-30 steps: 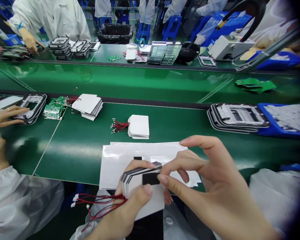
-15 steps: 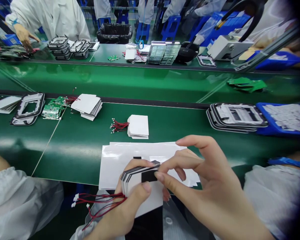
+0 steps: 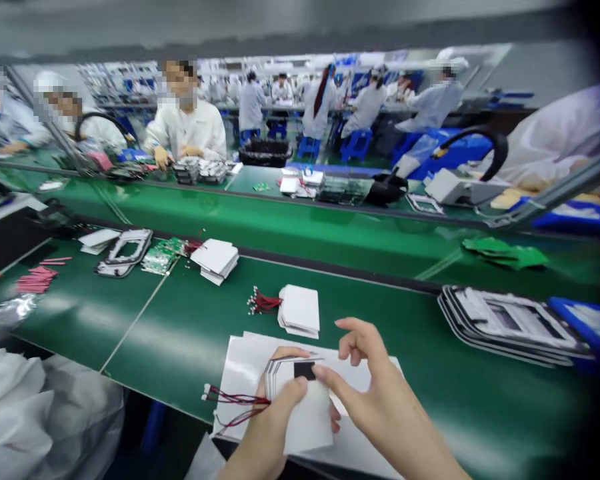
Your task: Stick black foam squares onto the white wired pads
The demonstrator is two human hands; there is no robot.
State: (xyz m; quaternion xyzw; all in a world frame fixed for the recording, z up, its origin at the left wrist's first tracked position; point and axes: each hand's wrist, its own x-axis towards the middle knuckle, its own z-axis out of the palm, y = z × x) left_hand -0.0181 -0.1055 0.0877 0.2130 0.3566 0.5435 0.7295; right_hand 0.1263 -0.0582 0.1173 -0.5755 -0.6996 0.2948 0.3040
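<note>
At the lower centre of the frame, the left hand (image 3: 273,427) has its grip closed around a stack of flat white rectangular pieces (image 3: 309,419) trailing thin red-and-black wires (image 3: 243,399) leftward. The right hand (image 3: 377,383) has a wide grip, its thumb at the right edge of a small black rectangular patch (image 3: 304,370) on the stack's face. A skewed push could crease the patch; easing the left thumb could let the pieces fan; loose wires could snag.

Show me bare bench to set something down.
Bare green bench lies between the nearer wired panel stack and the right-side black-rimmed frames, and left of the glossy white sheets. Crowded: around the left circuit boards and the handheld panels.
</note>
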